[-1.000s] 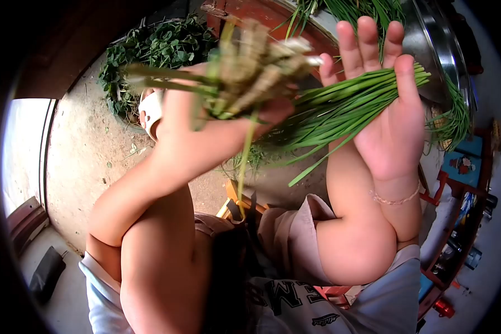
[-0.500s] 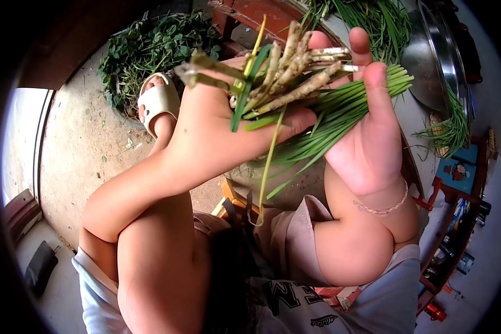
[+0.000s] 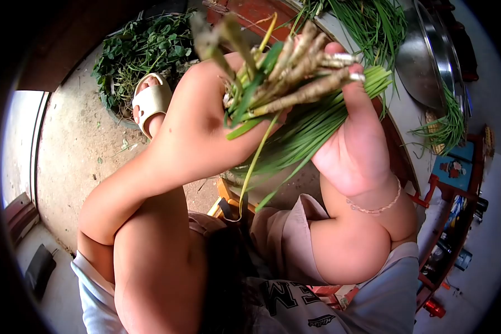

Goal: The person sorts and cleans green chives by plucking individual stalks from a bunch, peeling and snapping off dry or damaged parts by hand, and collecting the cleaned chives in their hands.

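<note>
My left hand [image 3: 217, 117] is wrapped round a bundle of pale, knobbly stalk ends [image 3: 300, 72], with a few green and yellow leaves among them. One long yellowish blade [image 3: 253, 158] hangs down from it. Just to the right, my right hand [image 3: 353, 139] has its palm up and its fingers curled round a bunch of green chives [image 3: 323, 119], whose cut ends point to the upper right. The stalk ends overlap the chives and hide some of my right fingers. Both hands are close together above my knees.
Leafy greens [image 3: 145, 55] lie in a heap on the floor at upper left, beside a foot in a white sandal [image 3: 152, 100]. More chives [image 3: 373, 28] lie by a metal basin [image 3: 428, 61] at upper right. A red shelf [image 3: 456, 222] stands at right.
My right hand has moved left and its fingers have curled in round the chives. The stalk bundle in my left hand has come over the chives' cut ends.
</note>
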A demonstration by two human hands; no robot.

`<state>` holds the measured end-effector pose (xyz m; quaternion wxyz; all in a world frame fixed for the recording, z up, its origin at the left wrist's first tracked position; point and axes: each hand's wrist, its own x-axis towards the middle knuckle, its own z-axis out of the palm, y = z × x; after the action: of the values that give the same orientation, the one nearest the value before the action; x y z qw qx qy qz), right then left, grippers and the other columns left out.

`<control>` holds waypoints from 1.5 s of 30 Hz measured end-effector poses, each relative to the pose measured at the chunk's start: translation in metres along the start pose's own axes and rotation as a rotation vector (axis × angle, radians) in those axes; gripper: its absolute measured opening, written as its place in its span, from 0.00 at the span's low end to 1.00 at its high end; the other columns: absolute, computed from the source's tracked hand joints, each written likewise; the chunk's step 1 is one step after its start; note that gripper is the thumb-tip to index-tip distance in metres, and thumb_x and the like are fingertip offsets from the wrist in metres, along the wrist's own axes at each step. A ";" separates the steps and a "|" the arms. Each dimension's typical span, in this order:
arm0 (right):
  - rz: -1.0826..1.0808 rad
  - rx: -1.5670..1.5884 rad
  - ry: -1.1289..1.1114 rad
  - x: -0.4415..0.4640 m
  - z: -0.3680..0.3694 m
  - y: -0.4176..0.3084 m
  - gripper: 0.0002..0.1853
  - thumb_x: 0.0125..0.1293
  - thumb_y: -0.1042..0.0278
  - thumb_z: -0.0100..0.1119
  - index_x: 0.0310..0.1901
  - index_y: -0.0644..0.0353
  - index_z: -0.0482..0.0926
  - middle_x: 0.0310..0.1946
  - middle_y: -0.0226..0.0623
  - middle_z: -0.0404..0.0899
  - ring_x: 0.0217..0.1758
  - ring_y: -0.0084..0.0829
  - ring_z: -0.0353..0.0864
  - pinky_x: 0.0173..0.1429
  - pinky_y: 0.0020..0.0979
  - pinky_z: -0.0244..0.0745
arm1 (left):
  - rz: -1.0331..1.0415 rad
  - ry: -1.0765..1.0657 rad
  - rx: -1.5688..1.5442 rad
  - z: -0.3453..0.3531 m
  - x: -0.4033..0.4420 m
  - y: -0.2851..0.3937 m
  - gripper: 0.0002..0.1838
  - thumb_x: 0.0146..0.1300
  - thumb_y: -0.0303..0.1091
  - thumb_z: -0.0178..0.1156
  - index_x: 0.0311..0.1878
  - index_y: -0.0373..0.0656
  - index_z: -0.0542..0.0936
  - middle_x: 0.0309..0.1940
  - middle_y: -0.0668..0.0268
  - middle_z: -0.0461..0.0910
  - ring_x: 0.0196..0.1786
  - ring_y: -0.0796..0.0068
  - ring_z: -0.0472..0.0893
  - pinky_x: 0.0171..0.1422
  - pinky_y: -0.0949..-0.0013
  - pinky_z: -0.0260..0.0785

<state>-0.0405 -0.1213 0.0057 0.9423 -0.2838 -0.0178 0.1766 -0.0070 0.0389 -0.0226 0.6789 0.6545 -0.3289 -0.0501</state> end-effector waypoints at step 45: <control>-0.336 0.526 0.065 -0.028 0.001 -0.081 0.11 0.63 0.67 0.37 0.33 0.62 0.70 0.12 0.26 0.56 0.15 0.19 0.57 0.31 0.20 0.67 | -0.520 -0.049 -0.502 -0.010 -0.005 -0.007 0.16 0.51 0.35 0.60 0.40 0.36 0.72 0.30 0.68 0.78 0.31 0.82 0.75 0.33 0.79 0.66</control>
<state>-0.0412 -0.1934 0.0522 0.9995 -0.0287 0.0120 0.0076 -0.0031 0.0488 -0.0299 0.7750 0.5278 -0.1450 -0.3158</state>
